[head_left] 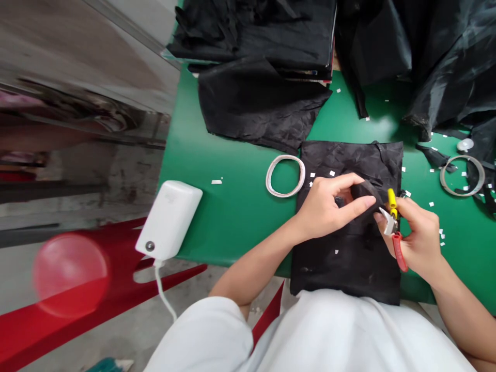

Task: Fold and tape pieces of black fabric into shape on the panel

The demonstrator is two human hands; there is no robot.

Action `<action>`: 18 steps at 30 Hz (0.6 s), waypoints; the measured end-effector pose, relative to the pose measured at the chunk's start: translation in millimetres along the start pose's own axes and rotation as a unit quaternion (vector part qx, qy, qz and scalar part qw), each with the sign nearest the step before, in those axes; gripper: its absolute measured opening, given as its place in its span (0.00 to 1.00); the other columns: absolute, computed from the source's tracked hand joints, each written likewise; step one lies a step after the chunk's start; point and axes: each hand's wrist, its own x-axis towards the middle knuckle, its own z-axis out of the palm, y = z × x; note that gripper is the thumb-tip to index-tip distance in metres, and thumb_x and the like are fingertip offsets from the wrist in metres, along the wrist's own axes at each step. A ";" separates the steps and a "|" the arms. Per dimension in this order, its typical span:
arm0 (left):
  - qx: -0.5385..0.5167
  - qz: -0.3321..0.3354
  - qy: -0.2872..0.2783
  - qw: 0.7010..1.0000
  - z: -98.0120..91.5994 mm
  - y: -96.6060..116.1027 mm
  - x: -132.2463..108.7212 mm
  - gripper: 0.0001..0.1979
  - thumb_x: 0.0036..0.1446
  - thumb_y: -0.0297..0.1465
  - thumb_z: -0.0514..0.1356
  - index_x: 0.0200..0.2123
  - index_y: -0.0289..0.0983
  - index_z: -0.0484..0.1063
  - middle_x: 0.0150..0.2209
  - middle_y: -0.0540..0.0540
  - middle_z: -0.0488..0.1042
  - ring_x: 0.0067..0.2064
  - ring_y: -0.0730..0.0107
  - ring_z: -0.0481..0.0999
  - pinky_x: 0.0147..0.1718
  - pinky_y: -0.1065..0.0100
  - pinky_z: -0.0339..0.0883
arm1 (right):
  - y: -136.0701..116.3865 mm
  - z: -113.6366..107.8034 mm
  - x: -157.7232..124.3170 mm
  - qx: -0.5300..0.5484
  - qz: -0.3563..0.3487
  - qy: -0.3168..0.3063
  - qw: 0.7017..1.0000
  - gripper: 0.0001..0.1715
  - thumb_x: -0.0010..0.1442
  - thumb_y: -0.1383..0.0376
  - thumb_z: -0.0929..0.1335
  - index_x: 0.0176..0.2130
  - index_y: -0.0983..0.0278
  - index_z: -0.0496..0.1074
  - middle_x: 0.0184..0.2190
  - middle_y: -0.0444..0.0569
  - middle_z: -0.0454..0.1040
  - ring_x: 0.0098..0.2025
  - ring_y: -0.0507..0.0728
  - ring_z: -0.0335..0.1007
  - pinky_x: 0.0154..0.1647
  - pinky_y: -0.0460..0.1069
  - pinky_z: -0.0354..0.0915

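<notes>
Head view: your left grip [324, 207] pinches a fold of black fabric [364, 192] above the green worktop [240, 219]. Your right grip [418, 232] is closed around a red-and-yellow-handled tool [394, 227], its white part [387, 223] just beside that fabric.

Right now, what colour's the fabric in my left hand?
The fabric is black, seen in the head view.

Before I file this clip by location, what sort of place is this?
Probably a small fabric workshop: black cloth-like sheets lie on a green table, white scraps are scattered about, and the right hand holds a red-and-yellow-handled tool.
</notes>
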 end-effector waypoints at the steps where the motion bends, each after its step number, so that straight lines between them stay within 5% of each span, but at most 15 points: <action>1: -0.005 0.003 0.004 1.000 0.2 -0.3 0.0 0.11 0.55 0.37 0.63 0.34 0.34 0.73 0.25 0.51 0.73 0.25 0.77 0.72 0.26 0.76 0.67 | -0.3 -0.6 0.2 -0.006 0.005 0.007 1.000 0.08 0.48 0.73 0.66 0.29 0.61 0.63 0.23 0.42 0.64 0.24 0.50 0.57 0.25 0.46 0.56; 10: -0.046 -0.028 -0.003 0.999 2.3 3.4 1.8 0.13 0.48 0.34 0.68 0.34 0.35 0.70 0.29 0.49 0.74 0.30 0.73 0.76 0.34 0.72 0.72 | -3.7 -3.2 -0.2 0.000 0.070 0.066 0.995 0.06 0.49 0.68 0.68 0.29 0.61 0.64 0.18 0.37 0.57 0.19 0.47 0.47 0.18 0.45 0.50; 18: -0.098 -0.031 -0.024 0.994 1.7 4.0 1.6 0.09 0.50 0.32 0.68 0.31 0.34 0.71 0.30 0.50 0.74 0.33 0.75 0.74 0.36 0.74 0.70 | -5.1 -4.4 2.5 0.008 0.080 0.066 0.995 0.09 0.51 0.66 0.68 0.25 0.61 0.62 0.18 0.38 0.59 0.19 0.47 0.52 0.19 0.45 0.53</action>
